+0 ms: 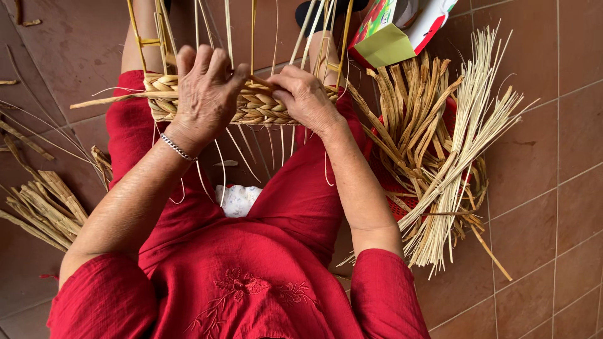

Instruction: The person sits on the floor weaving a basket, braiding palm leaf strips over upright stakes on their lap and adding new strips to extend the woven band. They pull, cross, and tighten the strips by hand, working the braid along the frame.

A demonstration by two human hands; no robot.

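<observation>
A half-woven straw basket [260, 108] rests across my knees, its plaited band running left to right with thin upright stakes rising from it. My left hand [204, 94] lies over the left part of the band, fingers curled onto the weave. My right hand [304, 97] grips the band right of centre, pinching a strand at the top edge. Both hands touch the weaving. I wear red clothes, and a silver bracelet [178, 148] circles my left wrist.
A heap of pale straw strips and thin reeds [440, 150] lies on a red tray at my right. More straw strips [44, 204] lie on the brown tiled floor at my left. A red and green cardboard box [392, 31] stands at the top.
</observation>
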